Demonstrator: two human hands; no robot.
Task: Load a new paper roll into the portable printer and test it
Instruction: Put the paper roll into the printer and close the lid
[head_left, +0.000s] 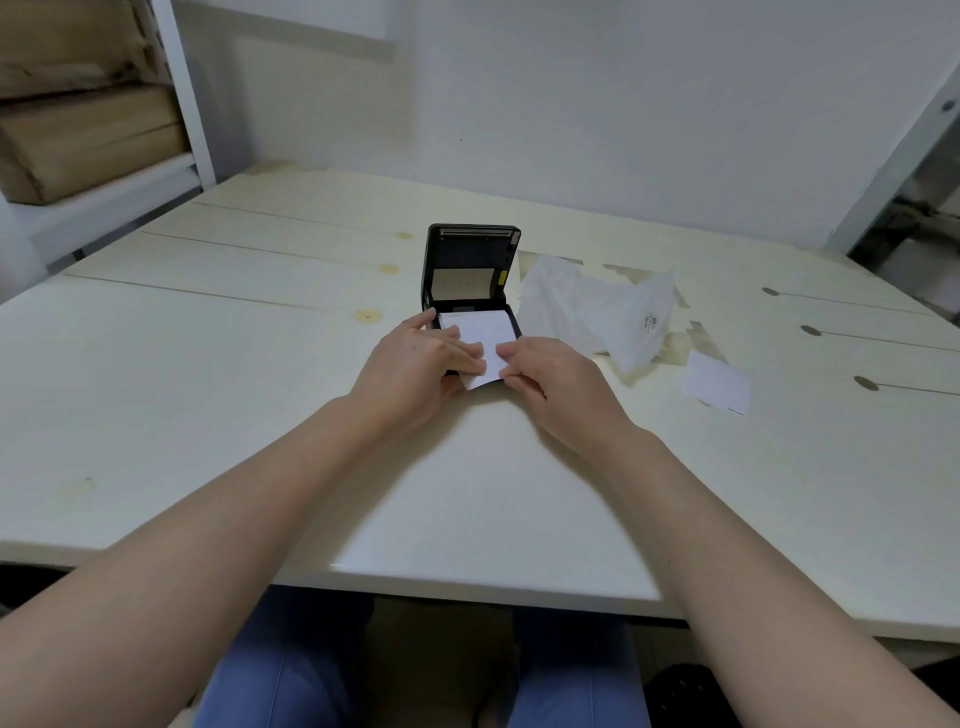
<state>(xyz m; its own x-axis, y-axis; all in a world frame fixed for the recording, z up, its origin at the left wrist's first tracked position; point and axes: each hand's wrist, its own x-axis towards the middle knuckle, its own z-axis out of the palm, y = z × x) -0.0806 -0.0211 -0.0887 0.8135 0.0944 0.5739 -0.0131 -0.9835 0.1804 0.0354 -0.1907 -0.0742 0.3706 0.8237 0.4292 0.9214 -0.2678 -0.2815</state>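
**Paper strip held at the open printer**

The black portable printer (470, 291) sits on the pale worktop (260, 415) with its lid standing upright at the far side. Both hands meet at its near edge. The left hand (415, 364) rests on the printer's left side, its grip closed on the left edge of the white paper strip (485, 338), which runs out of the printer's compartment towards the person. The right hand (550, 379) pinches the strip's right near edge between thumb and fingers. The strip's free end hangs over the printer's front between the two grips. The roll itself is hidden under the strip.

Right of the right hand lies a crumpled white plastic wrapper (597, 312), and further right of that a small white slip (719, 382), flat on the worktop.
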